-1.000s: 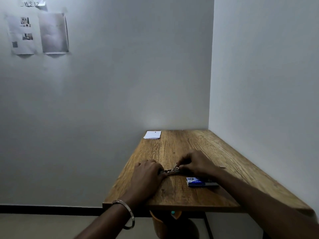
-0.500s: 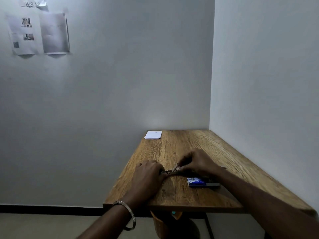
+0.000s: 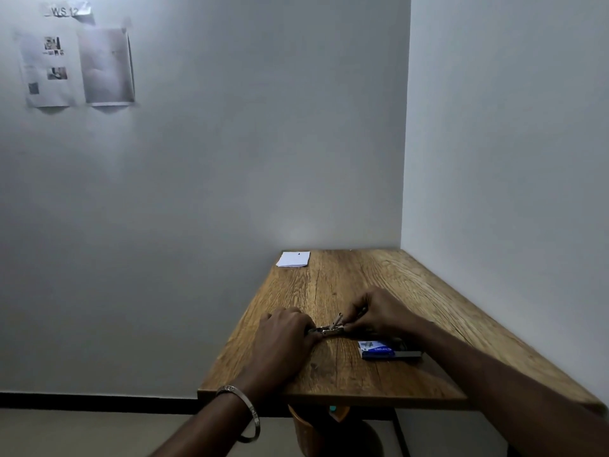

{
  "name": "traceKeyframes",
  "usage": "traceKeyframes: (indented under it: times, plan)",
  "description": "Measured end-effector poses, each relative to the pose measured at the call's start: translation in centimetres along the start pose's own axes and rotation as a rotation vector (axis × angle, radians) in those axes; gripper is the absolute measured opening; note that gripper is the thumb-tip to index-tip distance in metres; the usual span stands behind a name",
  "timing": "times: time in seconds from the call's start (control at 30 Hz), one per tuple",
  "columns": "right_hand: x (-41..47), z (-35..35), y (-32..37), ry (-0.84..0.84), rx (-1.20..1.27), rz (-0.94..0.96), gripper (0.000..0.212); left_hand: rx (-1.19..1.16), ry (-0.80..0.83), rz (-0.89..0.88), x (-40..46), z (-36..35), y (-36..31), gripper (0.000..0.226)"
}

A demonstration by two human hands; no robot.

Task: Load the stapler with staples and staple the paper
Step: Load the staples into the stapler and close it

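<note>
A small metal stapler (image 3: 327,330) lies on the wooden table (image 3: 342,374) between my hands, a thin metal part raised at its right end. My left hand (image 3: 283,338) grips its left end, fingers curled over it. My right hand (image 3: 379,313) pinches the raised right end with thumb and fingertips. A blue and white staple box (image 3: 377,349) lies just right of the stapler, near my right forearm. A small stack of white paper (image 3: 294,259) sits at the table's far left corner.
White walls close the table at the back and right. Its left and near edges are open to the floor. A brown stool (image 3: 316,433) stands under the near edge. Printed sheets (image 3: 77,65) hang on the wall at upper left.
My right hand has shifted slightly up and back at the stapler's right end, lifting the thin metal part a little. My left hand has stayed on the stapler.
</note>
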State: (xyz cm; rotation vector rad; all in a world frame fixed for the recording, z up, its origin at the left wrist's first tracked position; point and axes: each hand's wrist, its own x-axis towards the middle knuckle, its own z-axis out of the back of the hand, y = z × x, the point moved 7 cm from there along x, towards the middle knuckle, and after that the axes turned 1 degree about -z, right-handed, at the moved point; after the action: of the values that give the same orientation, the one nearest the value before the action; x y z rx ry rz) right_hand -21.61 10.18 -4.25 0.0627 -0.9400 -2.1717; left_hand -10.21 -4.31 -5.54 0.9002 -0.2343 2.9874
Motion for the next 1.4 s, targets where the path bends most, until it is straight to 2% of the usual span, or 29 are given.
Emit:
traceKeyframes:
  times: [0.27,0.43,0.7,1.1,1.27,1.4]
  plan:
    - [-0.5,-0.7,0.0,0.093,0.084,0.012,0.016,-0.013,0.004,-0.001,0.1,-0.1,0.0,0.028]
    - [-0.7,-0.7,0.3,0.145,0.046,0.012,0.025,-0.014,0.006,0.002,0.0,-0.1,0.1,0.028]
    - [-1.3,1.1,-0.6,0.104,-0.032,-0.022,0.016,-0.022,-0.001,0.003,0.0,-0.1,0.2,0.028]
    - [-1.7,3.0,-1.8,0.04,-0.148,-0.032,0.014,-0.03,-0.004,0.008,-0.1,-0.1,0.1,0.029]
    - [-1.5,3.4,-0.9,-0.112,-0.1,0.025,0.013,-0.025,0.011,-0.004,0.0,0.0,-0.2,0.029]
    - [-1.0,2.6,1.3,-0.105,-0.06,0.119,0.02,-0.02,0.01,-0.007,0.0,0.1,-0.2,0.029]
